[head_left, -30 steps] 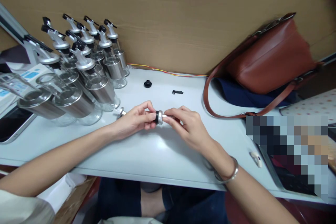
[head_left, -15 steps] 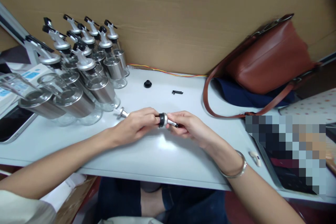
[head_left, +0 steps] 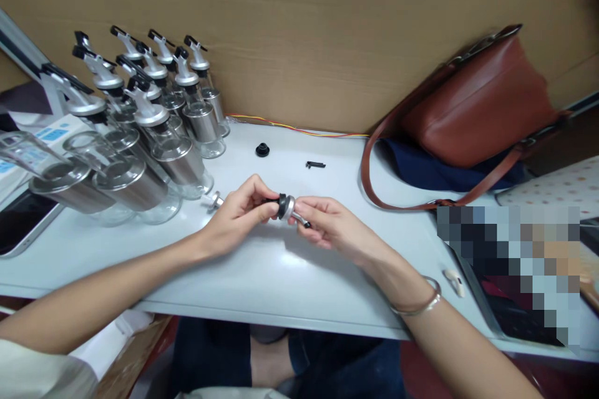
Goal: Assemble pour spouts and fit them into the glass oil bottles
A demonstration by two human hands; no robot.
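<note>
Both hands hold one silver and black pourer spout (head_left: 289,207) above the white table. My left hand (head_left: 246,209) pinches its black stopper end between thumb and fingers. My right hand (head_left: 330,219) is closed around the silver spout end, whose dark tip shows under the fingers. Another silver spout piece (head_left: 215,201) lies by my left hand, partly hidden behind it. Farther back on the table are a round black stopper (head_left: 262,149) and a small black lever piece (head_left: 315,164).
Several glass bottles with steel sleeves (head_left: 128,184) crowd the left, most topped with spouts. A phone (head_left: 23,218) lies beside them. On the right are a brown bag (head_left: 482,106) with its strap, a white earbud (head_left: 453,282) and a blurred-out dark device. Cardboard (head_left: 299,31) stands behind.
My left hand has shifted its grip, its thumb now showing along the black stopper. The pourer spout has moved slightly left and tilted. Loose parts on the table stay put.
</note>
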